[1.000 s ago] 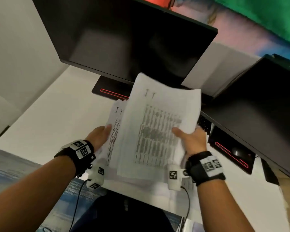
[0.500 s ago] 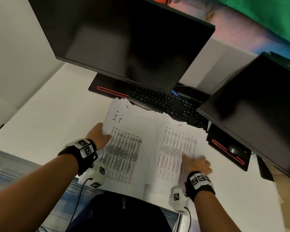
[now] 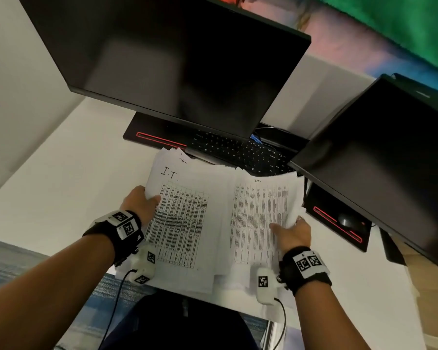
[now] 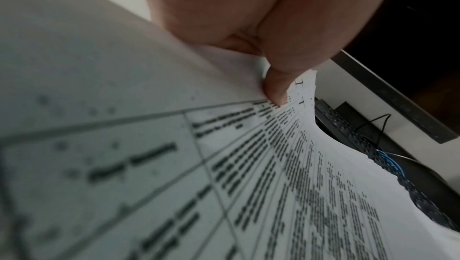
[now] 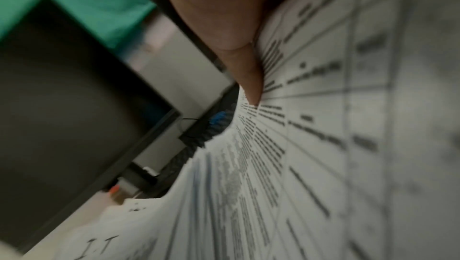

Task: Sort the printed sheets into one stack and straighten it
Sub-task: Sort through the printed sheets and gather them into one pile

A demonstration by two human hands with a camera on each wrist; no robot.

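Note:
Printed sheets with dense tables lie in two untidy piles side by side on the white desk [image 3: 61, 185]. The left pile [image 3: 185, 218] has "I.T" handwritten at its top, and its sheets are fanned at the far end. My left hand [image 3: 142, 203] grips its left edge, thumb [image 4: 273, 87] on top and fingers underneath. The right pile [image 3: 258, 215] overlaps the left one slightly. My right hand [image 3: 292, 232] holds its right edge, which curls up, with the thumb [image 5: 248, 79] pressed on the print.
A large dark monitor [image 3: 175, 59] hangs over the desk's far side and a second one [image 3: 379, 160] stands to the right. A black keyboard [image 3: 238, 150] lies just beyond the sheets. A mouse [image 3: 347, 219] sits on the right monitor's base. The piles reach the desk's front edge.
A second ago my right hand held a bundle raised over the left pile. That bundle now lies flat to the right, and my right hand has slid to its right edge.

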